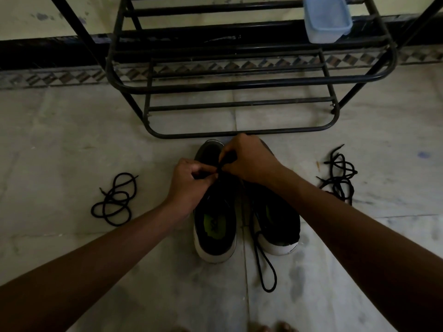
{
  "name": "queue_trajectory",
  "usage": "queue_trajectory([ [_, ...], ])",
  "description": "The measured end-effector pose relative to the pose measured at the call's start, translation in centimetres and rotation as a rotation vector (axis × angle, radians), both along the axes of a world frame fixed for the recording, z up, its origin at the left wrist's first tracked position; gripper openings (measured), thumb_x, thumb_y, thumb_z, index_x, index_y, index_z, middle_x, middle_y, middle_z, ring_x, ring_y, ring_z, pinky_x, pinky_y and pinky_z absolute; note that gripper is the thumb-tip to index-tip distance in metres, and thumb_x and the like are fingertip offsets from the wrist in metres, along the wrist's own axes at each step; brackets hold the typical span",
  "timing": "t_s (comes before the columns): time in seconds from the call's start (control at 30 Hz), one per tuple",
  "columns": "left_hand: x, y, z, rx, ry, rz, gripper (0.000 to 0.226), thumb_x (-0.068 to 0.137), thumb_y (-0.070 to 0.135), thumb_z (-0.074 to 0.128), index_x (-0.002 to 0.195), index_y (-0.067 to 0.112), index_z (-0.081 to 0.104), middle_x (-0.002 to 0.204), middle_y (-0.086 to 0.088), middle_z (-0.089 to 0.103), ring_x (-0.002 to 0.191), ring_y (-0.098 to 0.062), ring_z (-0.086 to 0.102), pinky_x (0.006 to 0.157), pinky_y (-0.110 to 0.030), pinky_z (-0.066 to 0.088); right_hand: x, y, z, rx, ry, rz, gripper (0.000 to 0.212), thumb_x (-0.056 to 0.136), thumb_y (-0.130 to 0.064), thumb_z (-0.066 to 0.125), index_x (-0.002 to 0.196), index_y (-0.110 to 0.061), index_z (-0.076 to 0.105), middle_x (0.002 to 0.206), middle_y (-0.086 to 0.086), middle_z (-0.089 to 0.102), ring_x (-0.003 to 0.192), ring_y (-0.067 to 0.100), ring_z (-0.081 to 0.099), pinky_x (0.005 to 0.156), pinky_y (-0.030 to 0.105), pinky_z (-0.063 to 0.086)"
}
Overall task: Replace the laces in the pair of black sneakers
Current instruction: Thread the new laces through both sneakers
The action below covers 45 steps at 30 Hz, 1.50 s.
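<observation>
Two black sneakers with white soles stand side by side on the floor, heels toward me: the left sneaker and the right sneaker. My left hand and my right hand meet over the left sneaker's front, and each pinches a black lace there. A lace loop trails from the right sneaker onto the floor. One loose black lace lies coiled to the left. More tangled black laces lie to the right.
A black metal shoe rack stands just beyond the sneakers, against the wall. A pale blue plastic container sits on its upper right shelf. The floor is light tile with a patterned border.
</observation>
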<state>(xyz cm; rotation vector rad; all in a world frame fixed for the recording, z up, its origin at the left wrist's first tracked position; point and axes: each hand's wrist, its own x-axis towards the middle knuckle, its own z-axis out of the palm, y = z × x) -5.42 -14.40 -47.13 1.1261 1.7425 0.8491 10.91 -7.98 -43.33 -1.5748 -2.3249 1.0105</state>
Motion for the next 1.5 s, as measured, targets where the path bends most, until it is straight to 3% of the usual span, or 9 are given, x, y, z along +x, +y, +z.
queue_trajectory([
  [0.17,0.0,-0.1,-0.5,0.059,0.052,-0.016,0.024,0.077,0.018,0.088,0.078,0.035,0.071,0.105,0.005,0.053,0.098,-0.015,0.063,0.081,-0.022,0.053,-0.5,0.1,0.1,0.016,-0.08,0.051,0.014,0.088,-0.018,0.073,0.102,-0.02,0.072,0.102,0.002,0.069,0.09,0.013,0.064,0.086,0.028,0.054],
  [0.37,0.1,0.2,-1.1,0.032,0.121,-0.024,0.019,0.078,0.032,0.088,0.077,0.036,0.07,0.102,0.013,0.048,0.097,-0.011,0.06,0.095,-0.042,0.055,-0.6,-0.3,-0.5,-0.031,-0.029,0.011,0.014,0.09,-0.014,0.071,0.103,-0.016,0.074,0.106,0.004,0.07,0.094,0.013,0.064,0.091,0.028,0.052],
  [0.6,0.4,0.3,-0.9,0.01,0.139,-0.007,0.023,0.077,0.032,0.088,0.075,0.038,0.066,0.104,0.01,0.047,0.101,-0.015,0.058,0.099,-0.048,0.052,-0.7,-0.8,-0.8,-0.069,0.037,-0.097,0.008,0.087,-0.012,0.074,0.086,-0.019,0.07,0.087,-0.006,0.064,0.076,0.002,0.058,0.069,0.012,0.044],
  [0.7,0.7,0.0,-0.8,0.021,0.107,0.029,0.024,0.073,0.029,0.091,0.075,0.035,0.068,0.107,0.008,0.048,0.106,-0.017,0.059,0.101,-0.048,0.051,-0.6,-0.7,-0.8,-0.114,0.036,-0.15,0.005,0.087,-0.012,0.074,0.091,-0.014,0.07,0.083,-0.005,0.063,0.069,0.002,0.06,0.06,0.011,0.046],
  [0.97,1.0,0.0,-0.9,0.025,0.201,0.012,0.024,0.078,0.032,0.088,0.074,0.037,0.065,0.113,0.004,0.05,0.108,-0.017,0.058,0.098,-0.048,0.049,-0.8,-0.4,-0.7,-0.157,0.008,-0.162,0.015,0.087,-0.013,0.075,0.1,-0.007,0.07,0.096,0.008,0.072,0.081,0.017,0.072,0.079,0.032,0.062],
  [1.13,0.9,0.2,-1.1,0.011,0.229,0.009,0.024,0.078,0.038,0.087,0.071,0.038,0.064,0.111,0.008,0.049,0.106,-0.015,0.059,0.096,-0.048,0.051,-0.5,-0.5,-1.2,-0.164,0.049,-0.209,0.01,0.087,-0.014,0.075,0.096,-0.011,0.071,0.091,0.004,0.073,0.071,0.01,0.072,0.062,0.018,0.059],
  [1.27,1.0,-0.1,-1.3,0.065,0.261,-0.005,0.027,0.076,0.032,0.089,0.073,0.038,0.062,0.112,0.006,0.048,0.106,-0.017,0.058,0.099,-0.051,0.049,-0.7,-0.6,-1.5,-0.167,0.044,-0.226,0.013,0.085,-0.014,0.078,0.095,-0.01,0.07,0.087,0.004,0.072,0.069,0.012,0.072,0.066,0.023,0.061],
  [1.4,0.4,0.3,-1.4,0.135,0.335,-0.145,0.021,0.077,0.019,0.085,0.086,0.027,0.067,0.11,-0.001,0.047,0.103,-0.02,0.057,0.097,-0.052,0.049,-1.2,-0.3,-1.5,-0.182,0.031,-0.226,0.01,0.087,-0.014,0.077,0.09,-0.011,0.068,0.08,0.003,0.07,0.063,0.01,0.07,0.059,0.017,0.056],
  [1.5,-0.2,0.5,-1.8,0.173,0.431,-0.214,0.02,0.078,0.019,0.082,0.093,0.022,0.07,0.109,0.002,0.046,0.1,-0.019,0.058,0.093,-0.053,0.048,-1.5,-0.3,-1.4,-0.155,0.007,-0.212,0.011,0.086,-0.014,0.076,0.082,-0.014,0.066,0.077,0.003,0.068,0.067,0.012,0.07,0.068,0.024,0.06],
])
